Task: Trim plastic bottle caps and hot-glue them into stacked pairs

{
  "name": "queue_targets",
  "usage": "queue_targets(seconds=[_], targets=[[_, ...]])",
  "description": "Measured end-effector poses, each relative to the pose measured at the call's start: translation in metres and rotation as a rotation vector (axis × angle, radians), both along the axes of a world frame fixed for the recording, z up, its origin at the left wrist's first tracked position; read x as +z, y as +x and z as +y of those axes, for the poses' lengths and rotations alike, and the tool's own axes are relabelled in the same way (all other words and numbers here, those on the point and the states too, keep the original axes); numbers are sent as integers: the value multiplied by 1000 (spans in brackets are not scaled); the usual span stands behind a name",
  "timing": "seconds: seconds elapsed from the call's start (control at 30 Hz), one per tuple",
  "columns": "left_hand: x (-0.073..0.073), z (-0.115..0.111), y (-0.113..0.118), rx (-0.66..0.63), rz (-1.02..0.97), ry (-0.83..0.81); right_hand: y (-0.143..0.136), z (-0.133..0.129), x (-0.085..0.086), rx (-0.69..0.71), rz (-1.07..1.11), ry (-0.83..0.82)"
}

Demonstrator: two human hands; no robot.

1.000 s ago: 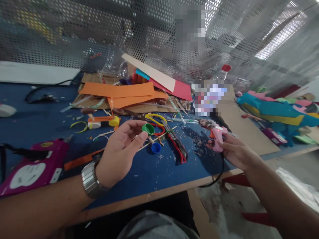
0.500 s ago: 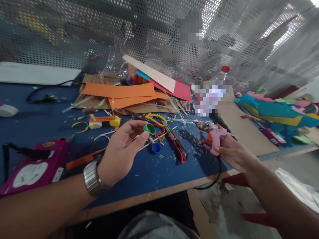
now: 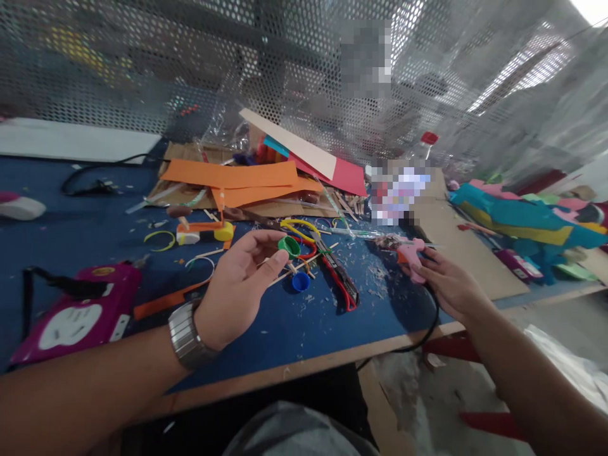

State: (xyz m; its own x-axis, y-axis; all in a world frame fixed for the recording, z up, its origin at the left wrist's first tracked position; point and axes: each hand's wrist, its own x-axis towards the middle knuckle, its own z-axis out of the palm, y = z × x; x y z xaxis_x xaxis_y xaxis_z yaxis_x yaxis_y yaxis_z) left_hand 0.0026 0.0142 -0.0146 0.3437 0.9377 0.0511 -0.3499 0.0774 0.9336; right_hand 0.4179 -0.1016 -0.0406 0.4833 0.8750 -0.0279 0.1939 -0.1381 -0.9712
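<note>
My left hand (image 3: 240,288) pinches a green bottle cap (image 3: 289,246) between thumb and fingers, with its hollow side showing. Just below it, a blue bottle cap (image 3: 300,282) rests on the table. To the right, my right hand (image 3: 446,278) has its fingers around the handle of a pink hot glue gun (image 3: 412,256), low over the table; its nozzle end, smeared with grey-brown residue, points left. Between the hands lie a red-and-black utility knife (image 3: 339,272) and yellow-and-red-handled scissors (image 3: 304,229), partly overlapping.
A purple corded device (image 3: 85,310) stands at left. Orange paper (image 3: 232,174) and cardboard pile up at the back, before a perforated metal screen (image 3: 294,76). A clear bottle with a red cap (image 3: 429,138) stands behind. Teal paper (image 3: 513,212) lies far right. The glue gun's cord (image 3: 433,316) hangs over the edge.
My right hand has moved slightly right and lowered the glue gun, whose nozzle now points more level to the left. My left hand still holds the green cap, nearly unmoved.
</note>
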Motion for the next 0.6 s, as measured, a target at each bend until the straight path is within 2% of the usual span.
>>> queue_targets(seconds=[0.1,0.27,0.33,0.43,0.47,0.53,0.6], targets=[[1,-1,1,6,8,4,4,-2,14,16,-174,20],[0,-1,2,3,3,23,1,-3,53,111,-523,47],[-1,-1,2,7,4,20,-13,1,62,142,-634,73],[-3,0,1,13,14,-9,-57,16,66,226,-740,101],[-3,0,1,15,20,-18,-77,23,66,329,-779,97],[-3,0,1,19,34,-23,-118,38,67,686,-939,159],[-2,0,0,19,44,-18,-153,55,68,902,-1034,225]])
